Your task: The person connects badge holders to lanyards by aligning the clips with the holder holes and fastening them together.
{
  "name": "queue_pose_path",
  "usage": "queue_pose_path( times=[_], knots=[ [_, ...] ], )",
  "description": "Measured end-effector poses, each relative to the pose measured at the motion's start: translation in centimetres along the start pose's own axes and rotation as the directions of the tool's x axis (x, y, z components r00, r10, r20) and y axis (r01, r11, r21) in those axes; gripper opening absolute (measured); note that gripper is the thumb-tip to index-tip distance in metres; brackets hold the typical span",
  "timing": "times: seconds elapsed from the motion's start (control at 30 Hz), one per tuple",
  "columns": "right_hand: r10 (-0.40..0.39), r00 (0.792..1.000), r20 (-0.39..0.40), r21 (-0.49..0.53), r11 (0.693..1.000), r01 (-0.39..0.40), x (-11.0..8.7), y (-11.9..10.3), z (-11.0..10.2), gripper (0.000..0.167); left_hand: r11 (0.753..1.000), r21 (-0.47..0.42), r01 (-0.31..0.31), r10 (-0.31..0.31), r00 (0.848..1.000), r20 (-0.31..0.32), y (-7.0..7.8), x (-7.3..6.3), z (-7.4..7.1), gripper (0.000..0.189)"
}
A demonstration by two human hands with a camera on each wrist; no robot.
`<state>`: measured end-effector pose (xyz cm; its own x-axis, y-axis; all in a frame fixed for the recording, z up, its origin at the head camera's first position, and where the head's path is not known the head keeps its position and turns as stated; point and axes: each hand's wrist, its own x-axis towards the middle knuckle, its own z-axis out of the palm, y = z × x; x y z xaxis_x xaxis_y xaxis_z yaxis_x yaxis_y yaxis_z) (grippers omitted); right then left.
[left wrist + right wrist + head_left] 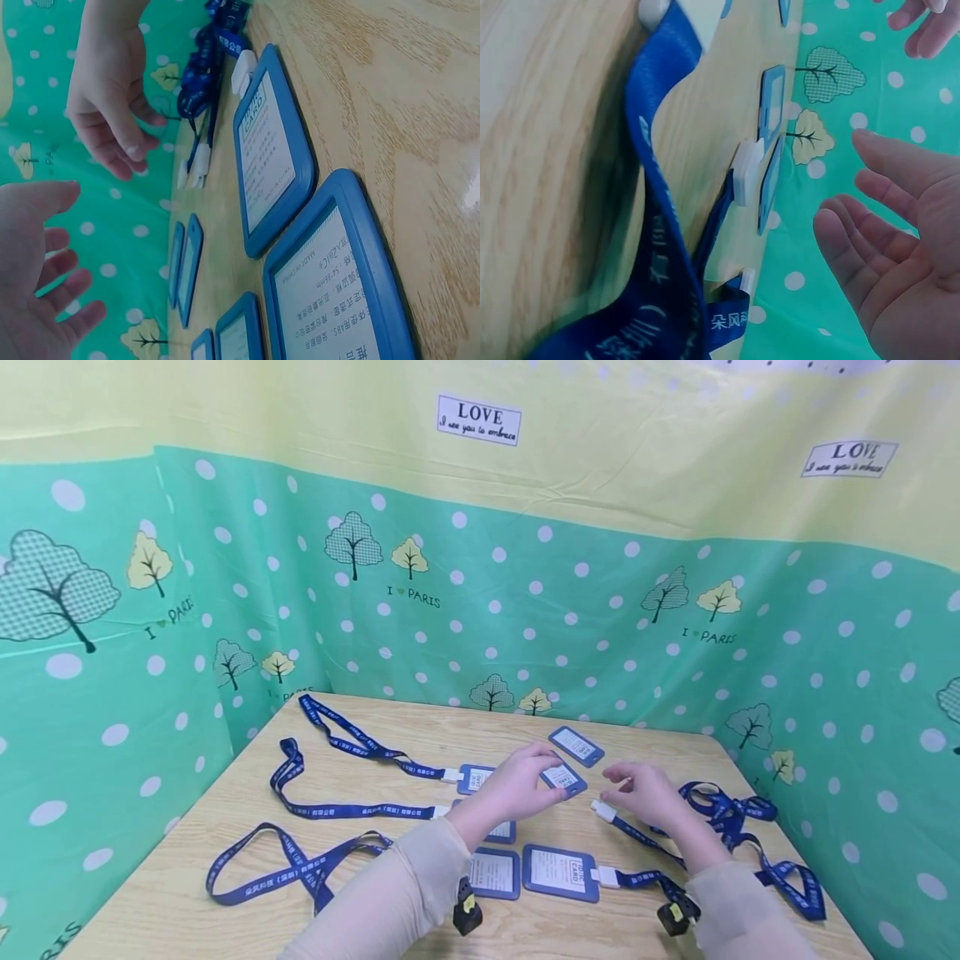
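Observation:
My left hand [521, 785], fingers apart, hovers beside a blue card holder [564, 782] and overlaps its edge in the head view. Nothing sits between its thumb and fingers in the left wrist view. To its right, my right hand [647, 793] hangs above the table with loosely bent fingers [862, 244] and holds nothing. Just below that hand lies the white clip [602, 811] of a dark blue lanyard [645, 841]. Another blue card holder [576, 745] lies a little farther back.
Three lanyards stretch across the left side, including a rear one [352, 739] clipped to a card holder [467, 778]. In front, a card holder [561, 872] joins a lanyard leading right. Bunched lanyards [727, 814] lie at the right. A green dotted curtain [450, 635] surrounds the wooden table [187, 860].

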<state>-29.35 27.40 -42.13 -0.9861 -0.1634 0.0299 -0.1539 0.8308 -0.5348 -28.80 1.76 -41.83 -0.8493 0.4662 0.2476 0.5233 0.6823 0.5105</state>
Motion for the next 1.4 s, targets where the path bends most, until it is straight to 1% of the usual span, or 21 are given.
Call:
queue_pose_path(
  times=[0.1,0.27,0.5,0.73,1.0,1.3,1.4],
  knots=[
    [0.030,0.999,0.022,-0.010,0.999,-0.030,0.1,0.1,0.3,0.044,1.000,-0.007,0.020,-0.020,1.000,0.016,-0.1,0.0,0.2,0.055],
    [0.055,0.997,0.050,-0.042,0.998,-0.053,0.3,0.4,0.9,0.043,0.999,-0.017,0.046,-0.045,0.998,0.031,-0.2,-0.1,0.4,0.056],
    [0.070,0.994,0.079,-0.094,0.994,-0.062,0.7,1.0,1.4,0.033,0.999,-0.003,0.054,-0.054,0.998,0.038,-0.4,-0.1,0.9,0.055],
    [0.091,0.992,0.085,-0.087,0.993,-0.083,0.7,1.1,1.7,0.031,0.998,-0.009,0.066,-0.066,0.996,0.057,-0.8,0.1,1.4,0.054],
    [0.065,0.992,0.104,-0.108,0.993,-0.054,0.7,1.2,2.0,0.016,0.996,-0.017,0.086,-0.085,0.993,0.084,-1.0,-0.1,1.6,0.054],
    [0.029,0.994,0.109,-0.147,0.989,-0.012,0.8,1.3,2.4,0.011,0.996,-0.009,0.091,-0.090,0.991,0.096,-1.2,-0.2,1.8,0.051],
    [0.037,0.993,0.111,-0.150,0.989,-0.021,0.8,1.2,2.5,0.011,0.996,-0.007,0.091,-0.090,0.991,0.096,-1.2,-0.2,1.9,0.052]
  ],
)
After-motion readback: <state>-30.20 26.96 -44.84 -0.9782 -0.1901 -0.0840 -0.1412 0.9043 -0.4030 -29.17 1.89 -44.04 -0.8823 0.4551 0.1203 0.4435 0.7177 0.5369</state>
